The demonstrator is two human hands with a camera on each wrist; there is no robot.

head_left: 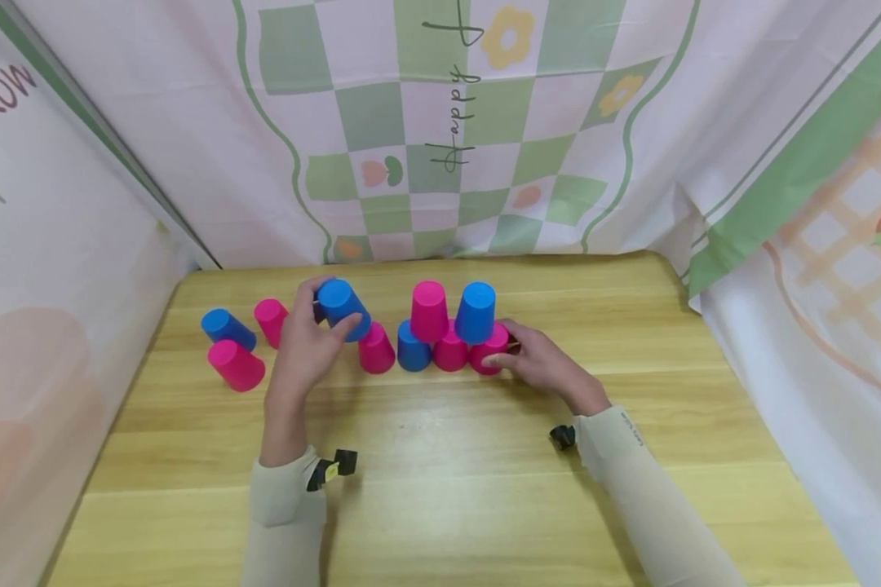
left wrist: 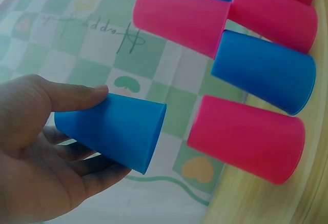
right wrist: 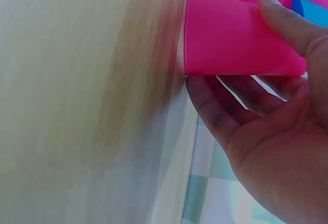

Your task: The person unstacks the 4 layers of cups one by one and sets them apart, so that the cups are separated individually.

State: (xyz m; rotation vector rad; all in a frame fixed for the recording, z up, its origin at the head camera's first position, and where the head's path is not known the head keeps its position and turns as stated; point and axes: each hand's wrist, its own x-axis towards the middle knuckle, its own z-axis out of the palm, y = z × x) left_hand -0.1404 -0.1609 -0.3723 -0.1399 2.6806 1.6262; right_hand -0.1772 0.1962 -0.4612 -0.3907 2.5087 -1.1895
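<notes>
My left hand (head_left: 310, 346) holds an upside-down blue cup (head_left: 343, 308) in the air, thumb on one side and fingers round the other. Just right of it and lower stands a pink cup (left wrist: 246, 139), apart from the held one. Beside that, a blue cup (head_left: 414, 349) and two pink cups continue the bottom row. A pink cup (head_left: 429, 311) and a blue cup (head_left: 475, 313) sit on top of that row. At the row's right end my right hand (head_left: 543, 363) grips the last pink cup (right wrist: 241, 37) between thumb and fingers.
On the left of the wooden table (head_left: 440, 489) stand a blue cup (head_left: 227, 328), a pink cup (head_left: 236, 366) in front of it, and another pink cup (head_left: 270, 321) near my left wrist. A printed cloth (head_left: 455, 139) hangs behind the table's back edge.
</notes>
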